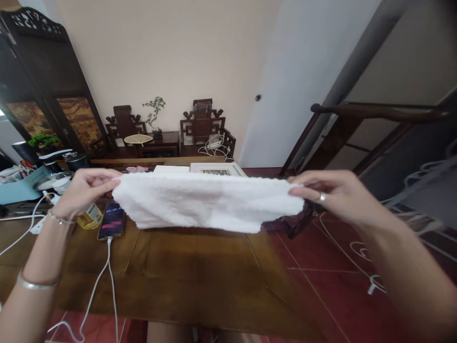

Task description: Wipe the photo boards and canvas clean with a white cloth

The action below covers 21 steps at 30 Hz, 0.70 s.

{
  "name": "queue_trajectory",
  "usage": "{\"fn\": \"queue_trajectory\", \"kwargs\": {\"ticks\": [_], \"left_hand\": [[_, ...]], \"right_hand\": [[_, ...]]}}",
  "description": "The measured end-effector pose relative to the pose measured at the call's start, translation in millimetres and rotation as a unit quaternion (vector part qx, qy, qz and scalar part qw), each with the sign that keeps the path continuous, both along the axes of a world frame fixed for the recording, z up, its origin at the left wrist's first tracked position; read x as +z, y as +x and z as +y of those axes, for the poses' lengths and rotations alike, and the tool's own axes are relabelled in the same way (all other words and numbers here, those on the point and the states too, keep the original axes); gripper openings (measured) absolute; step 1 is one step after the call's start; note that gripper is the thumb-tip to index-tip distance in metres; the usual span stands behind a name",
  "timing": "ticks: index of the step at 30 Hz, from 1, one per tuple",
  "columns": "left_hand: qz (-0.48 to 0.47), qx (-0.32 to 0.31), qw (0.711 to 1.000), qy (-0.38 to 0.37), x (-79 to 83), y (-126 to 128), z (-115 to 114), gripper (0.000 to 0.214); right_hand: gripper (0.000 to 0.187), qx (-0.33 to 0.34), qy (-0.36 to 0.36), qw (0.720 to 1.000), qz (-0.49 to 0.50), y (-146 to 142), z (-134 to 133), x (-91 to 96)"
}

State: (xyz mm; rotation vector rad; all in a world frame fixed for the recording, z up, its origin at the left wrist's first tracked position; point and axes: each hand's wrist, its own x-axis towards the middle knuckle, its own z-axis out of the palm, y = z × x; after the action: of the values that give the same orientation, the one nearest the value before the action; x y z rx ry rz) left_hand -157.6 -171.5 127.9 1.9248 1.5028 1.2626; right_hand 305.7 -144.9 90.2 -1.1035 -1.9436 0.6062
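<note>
A white fluffy cloth (207,202) is stretched sideways in the air over the wooden table (200,281). Its left corner is pinched between the thumb and fingers of my left hand (94,188). My right hand (326,188), with a ring on one finger, grips the opposite corner. The cloth's lower edge hangs loosely between the two hands. Below and beside my left hand, a phone (112,221) with a white cable plugged in lies on the table. Dark crumpled fabric (291,224) shows behind the cloth near my right hand.
A bottle of yellow liquid (90,218), a light-blue organizer (21,186) and white cables (109,267) crowd the table's left side. A white frame (233,169) lies at the far edge. Dark carved chairs (203,121) stand by the wall; a wooden armchair (374,114) is at right.
</note>
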Motion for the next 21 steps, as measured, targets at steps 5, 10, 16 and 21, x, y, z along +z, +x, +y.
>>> {"fn": "queue_trajectory", "kwargs": {"ticks": [5, 10, 16, 21], "left_hand": [[0.04, -0.018, 0.994, 0.098, 32.6, 11, -4, 0.035], [0.123, 0.009, 0.984, 0.13, 36.8, 29, 8, 0.033], [0.255, 0.032, 0.95, 0.18, 42.5, 46, 0, 0.026], [0.196, -0.033, 0.974, 0.113, 30.2, 32, -51, 0.011]], "right_hand": [[0.025, -0.07, 0.087, 0.993, -0.026, 9, -9, 43.4], [0.026, -0.112, 0.147, 0.981, -0.067, 6, -3, 58.2], [0.023, -0.16, 0.217, 0.962, -0.042, -3, 6, 53.3], [0.012, -0.129, 0.188, 0.973, 0.05, -6, -50, 24.5]]}}
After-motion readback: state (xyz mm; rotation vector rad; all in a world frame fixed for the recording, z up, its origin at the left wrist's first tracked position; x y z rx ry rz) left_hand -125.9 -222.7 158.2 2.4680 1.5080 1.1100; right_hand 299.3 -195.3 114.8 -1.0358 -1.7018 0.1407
